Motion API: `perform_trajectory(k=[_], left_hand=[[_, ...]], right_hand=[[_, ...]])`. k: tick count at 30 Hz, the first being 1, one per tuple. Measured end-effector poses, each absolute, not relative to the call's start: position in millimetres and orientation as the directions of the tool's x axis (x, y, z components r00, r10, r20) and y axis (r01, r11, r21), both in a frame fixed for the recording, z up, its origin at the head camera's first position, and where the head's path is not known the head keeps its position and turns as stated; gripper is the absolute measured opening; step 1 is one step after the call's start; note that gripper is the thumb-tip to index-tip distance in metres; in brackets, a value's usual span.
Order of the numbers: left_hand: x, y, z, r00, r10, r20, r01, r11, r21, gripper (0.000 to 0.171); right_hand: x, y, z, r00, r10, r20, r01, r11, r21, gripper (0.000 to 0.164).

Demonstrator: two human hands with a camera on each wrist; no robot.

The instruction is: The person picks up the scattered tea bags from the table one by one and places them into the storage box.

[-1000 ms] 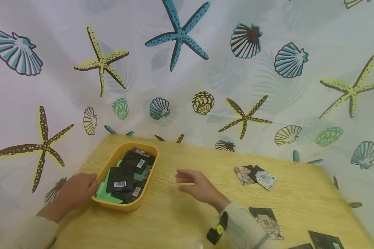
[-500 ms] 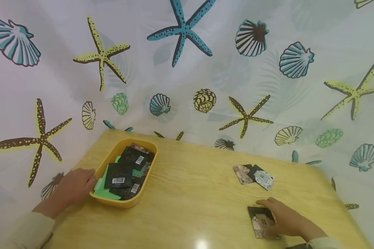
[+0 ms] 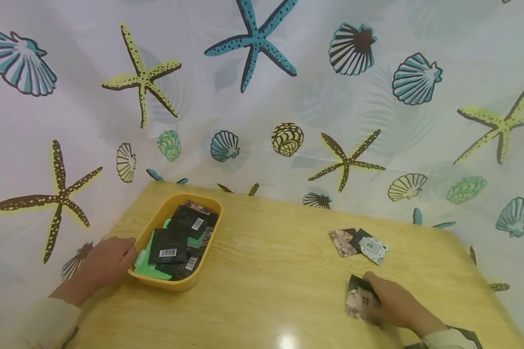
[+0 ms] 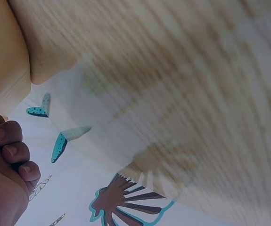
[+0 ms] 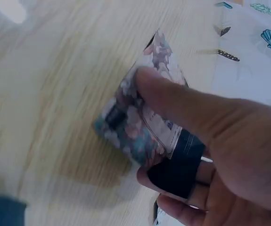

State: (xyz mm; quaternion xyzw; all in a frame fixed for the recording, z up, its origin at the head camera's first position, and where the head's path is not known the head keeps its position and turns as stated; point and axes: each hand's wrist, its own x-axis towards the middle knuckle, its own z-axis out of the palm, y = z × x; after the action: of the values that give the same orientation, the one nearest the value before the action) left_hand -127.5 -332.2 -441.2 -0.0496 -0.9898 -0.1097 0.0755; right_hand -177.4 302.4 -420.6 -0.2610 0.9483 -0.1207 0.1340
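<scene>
My right hand point(image 3: 395, 303) pinches a small flat square packet point(image 3: 358, 296) at the right front of the table. In the right wrist view the packet point(image 5: 147, 125) has a floral print and a dark end; my thumb lies across its face, fingers behind. It is tilted, with a shadow on the wood beneath. My left hand point(image 3: 105, 261) is at the left rim of a yellow tub point(image 3: 181, 287), and its curled fingers point(image 4: 15, 151) show in the left wrist view; the thumb is hidden there. The tub holds several black packets point(image 3: 168, 242) and green ones point(image 3: 146, 266).
Three overlapping packets point(image 3: 371, 247) lie farther back on the right. A dark packet point(image 3: 467, 334) is partly behind the right sleeve at the front. A white curtain point(image 3: 253, 111) printed with shells and starfish borders the wooden table point(image 3: 266, 271) at its back and sides.
My right hand, empty over the middle of the table, has moved right to the packet, taken hold of it and tilted it up. My left hand stays at the tub.
</scene>
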Motion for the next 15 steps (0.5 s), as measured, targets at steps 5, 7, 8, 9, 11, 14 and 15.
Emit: perform_trajectory(k=[5,7,8,9,11,14,15], left_hand=[[-125.2,-330.4,-436.9,-0.983,0.082,0.164,0.117,0.969,0.219,0.03],[-125.2,-329.7,-436.6,-0.984,0.079,0.159,0.114,0.968,0.222,0.029],[-125.2,-329.3,-436.7,-0.985,0.077,0.156,0.111,0.969,0.222,0.03],[-125.3,-329.1,-436.9,-0.986,0.075,0.151,0.107,0.969,0.221,0.029],[-125.7,-329.1,-437.6,-0.987,0.07,0.146,0.101,0.971,0.216,0.029],[-126.6,-329.9,-438.4,-0.986,0.071,0.148,0.102,0.971,0.214,0.03],[-127.1,-330.4,-438.5,-0.986,0.074,0.15,0.105,0.971,0.216,0.03]], right_hand=[[-183.5,286.4,-411.7,-0.812,-0.568,-0.135,-0.484,0.783,-0.39,0.032],[-185.4,278.7,-407.1,-0.799,-0.587,-0.131,-0.455,0.732,-0.508,0.024],[-185.9,274.4,-404.7,-0.798,-0.588,-0.135,-0.423,0.705,-0.57,0.024],[-186.5,269.7,-402.3,-0.796,-0.59,-0.139,-0.392,0.676,-0.624,0.023],[-187.3,259.6,-398.1,-0.802,-0.577,-0.153,-0.316,0.627,-0.712,0.028],[-188.0,240.6,-391.9,-0.821,-0.542,-0.179,-0.192,0.558,-0.807,0.04],[-188.4,233.4,-389.8,-0.823,-0.537,-0.186,-0.16,0.533,-0.831,0.043]])
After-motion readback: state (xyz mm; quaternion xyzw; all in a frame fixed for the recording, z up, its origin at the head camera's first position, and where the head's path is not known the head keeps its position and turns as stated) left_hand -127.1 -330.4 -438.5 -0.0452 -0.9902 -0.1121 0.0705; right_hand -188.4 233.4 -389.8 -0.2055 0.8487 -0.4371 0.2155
